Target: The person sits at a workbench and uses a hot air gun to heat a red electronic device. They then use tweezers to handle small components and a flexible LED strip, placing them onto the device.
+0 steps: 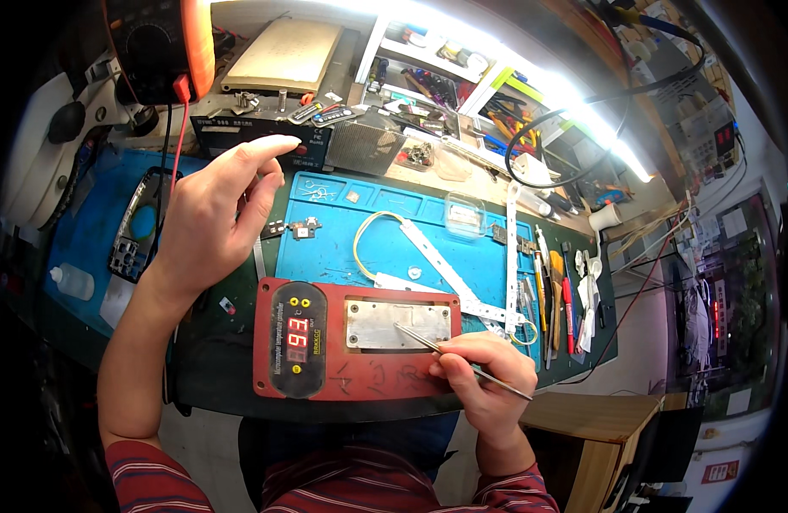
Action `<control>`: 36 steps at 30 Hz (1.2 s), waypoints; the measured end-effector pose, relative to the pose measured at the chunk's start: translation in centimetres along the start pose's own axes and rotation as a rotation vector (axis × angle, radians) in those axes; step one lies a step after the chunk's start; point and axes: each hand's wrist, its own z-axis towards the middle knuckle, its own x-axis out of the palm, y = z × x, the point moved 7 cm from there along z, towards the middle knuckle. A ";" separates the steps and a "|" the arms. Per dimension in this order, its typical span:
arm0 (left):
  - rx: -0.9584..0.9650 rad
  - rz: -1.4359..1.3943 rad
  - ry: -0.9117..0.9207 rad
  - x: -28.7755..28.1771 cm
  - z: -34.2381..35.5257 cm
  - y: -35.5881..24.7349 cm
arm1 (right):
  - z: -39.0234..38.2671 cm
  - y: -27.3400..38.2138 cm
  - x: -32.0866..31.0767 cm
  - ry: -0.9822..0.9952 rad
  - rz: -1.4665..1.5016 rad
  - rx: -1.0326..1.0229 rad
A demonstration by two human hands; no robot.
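Note:
A red heating plate with a digital readout [357,385] lies in front of me at the bench's near edge. My right hand [492,376] pinches a pair of slim metal tweezers [496,380], their tips at the heater's silver metal plate [368,329]. Whether the tips touch the plate or hold something small, I cannot tell. Raised at the left, my left hand [227,205] holds nothing, its index finger stretched toward the front of a black box [240,137]. Whether that fingertip touches the box is unclear. The thumb is apart from the index finger; the other fingers curl.
A blue work mat [326,248] carries white LED strips [432,261], small boards [304,228] and a clear plastic box [465,214]. Pens and tools [556,291] line its right side. An orange-black multimeter [159,51] hangs upper left; a small bottle [72,282] stands below.

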 end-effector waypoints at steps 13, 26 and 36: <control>0.002 0.003 -0.008 -0.3 0.1 -0.1 | -1.3 0.2 -1.8 -0.122 0.063 -0.024; -0.033 0.036 0.015 -0.5 0.2 0.2 | -0.9 0.1 0.7 -0.178 -0.023 -0.038; -0.047 0.039 0.026 -0.6 0.2 0.3 | -0.7 0.4 0.9 -0.155 -0.056 -0.063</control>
